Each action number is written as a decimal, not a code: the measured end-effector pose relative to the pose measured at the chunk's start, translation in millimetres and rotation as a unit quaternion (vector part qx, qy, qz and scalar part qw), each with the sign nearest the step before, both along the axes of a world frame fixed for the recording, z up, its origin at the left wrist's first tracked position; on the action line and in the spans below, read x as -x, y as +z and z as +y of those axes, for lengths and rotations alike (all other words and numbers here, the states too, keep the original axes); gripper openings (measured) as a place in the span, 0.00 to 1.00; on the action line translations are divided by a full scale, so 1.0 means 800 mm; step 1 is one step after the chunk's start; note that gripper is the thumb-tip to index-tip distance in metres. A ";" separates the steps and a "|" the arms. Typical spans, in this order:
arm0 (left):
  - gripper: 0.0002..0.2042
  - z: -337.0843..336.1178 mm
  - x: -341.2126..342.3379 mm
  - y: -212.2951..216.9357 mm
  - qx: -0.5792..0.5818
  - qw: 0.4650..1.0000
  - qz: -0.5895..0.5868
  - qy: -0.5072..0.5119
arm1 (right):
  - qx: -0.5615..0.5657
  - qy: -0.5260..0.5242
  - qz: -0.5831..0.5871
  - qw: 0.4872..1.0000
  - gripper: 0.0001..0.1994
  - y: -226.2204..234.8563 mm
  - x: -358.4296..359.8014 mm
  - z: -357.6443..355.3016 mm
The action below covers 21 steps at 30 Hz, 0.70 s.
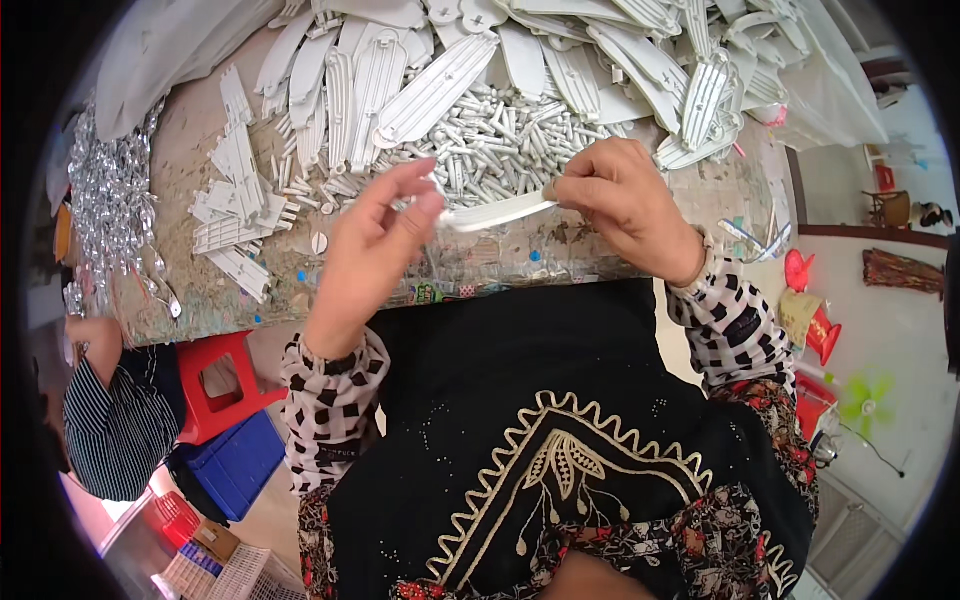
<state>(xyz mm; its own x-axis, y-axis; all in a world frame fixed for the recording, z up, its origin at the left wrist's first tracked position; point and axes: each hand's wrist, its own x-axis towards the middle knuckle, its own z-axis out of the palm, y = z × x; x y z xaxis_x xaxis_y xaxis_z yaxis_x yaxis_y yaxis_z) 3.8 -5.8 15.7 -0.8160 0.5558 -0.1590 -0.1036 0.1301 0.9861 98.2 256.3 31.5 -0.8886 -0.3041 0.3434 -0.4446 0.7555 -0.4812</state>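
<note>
White curved strip [495, 213], between both hands above worktable [490, 262], near peg heap [500, 135] | right hand [625, 208]: pinched on strip's right end | left hand [368, 250]: at left end, cannot tell if gripping

Left sleeve [330, 405]: black-and-white checked fabric, with a small strip of dark print [337, 453] toward its lower end, too blurred to read.
Right sleeve [728, 310]: matching checked fabric, with a dark patch [746, 326], any lettering unclear.
Worktable edge [350, 300]: small green patterned scrap [427, 294], its marks too small to read.
Readable words: none.
</note>
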 end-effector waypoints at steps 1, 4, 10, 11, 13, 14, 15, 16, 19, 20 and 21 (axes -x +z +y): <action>0.18 -0.001 -0.003 0.000 0.001 1.000 0.001 0.003 | -0.020 0.014 0.035 0.999 0.13 0.003 0.002 -0.003; 0.19 -0.008 0.000 -0.009 -0.080 0.947 -0.301 -0.073 | -0.030 0.016 0.134 0.990 0.16 0.011 0.012 -0.018; 0.20 -0.007 -0.016 -0.028 -0.259 0.900 -0.349 0.021 | 0.372 -0.044 -0.025 0.927 0.47 -0.011 0.030 -0.066; 0.20 -0.006 -0.019 -0.031 -0.260 0.901 -0.345 0.030 | 0.374 -0.036 -0.027 0.926 0.47 -0.014 0.029 -0.070; 0.19 -0.003 -0.029 -0.035 -0.279 0.886 -0.370 0.002 | 0.536 0.034 -0.265 0.800 0.45 -0.014 0.019 -0.086; 0.18 -0.003 -0.032 -0.037 -0.294 0.871 -0.394 -0.002 | 0.546 0.032 -0.271 0.792 0.42 -0.014 0.017 -0.092; 0.18 -0.002 -0.035 -0.043 -0.295 0.872 -0.389 0.012 | 0.546 0.044 -0.278 0.789 0.42 -0.018 0.015 -0.098; 0.18 0.003 -0.037 -0.049 -0.304 0.865 -0.400 0.004 | 0.542 0.022 -0.255 0.801 0.41 -0.023 0.012 -0.100; 0.17 -0.004 -0.042 -0.049 -0.313 0.863 -0.398 0.002 | 0.513 0.016 -0.223 0.829 0.38 -0.029 0.010 -0.113; 0.17 -0.007 -0.044 -0.045 -0.298 0.869 -0.394 0.004 | 0.506 0.027 -0.243 0.827 0.38 -0.025 0.010 -0.114; 0.17 -0.010 -0.046 -0.041 -0.284 0.876 -0.390 0.006 | 0.499 0.038 -0.262 0.825 0.38 -0.022 0.010 -0.116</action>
<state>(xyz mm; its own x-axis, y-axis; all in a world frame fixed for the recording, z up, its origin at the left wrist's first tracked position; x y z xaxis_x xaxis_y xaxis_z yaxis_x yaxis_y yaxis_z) 40.4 -14.0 -16.8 -0.5891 0.7179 -0.3708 -0.7720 -0.3645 0.5208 89.9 163.3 13.6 -0.9859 -0.1646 0.0317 -0.0062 -0.1530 -0.9882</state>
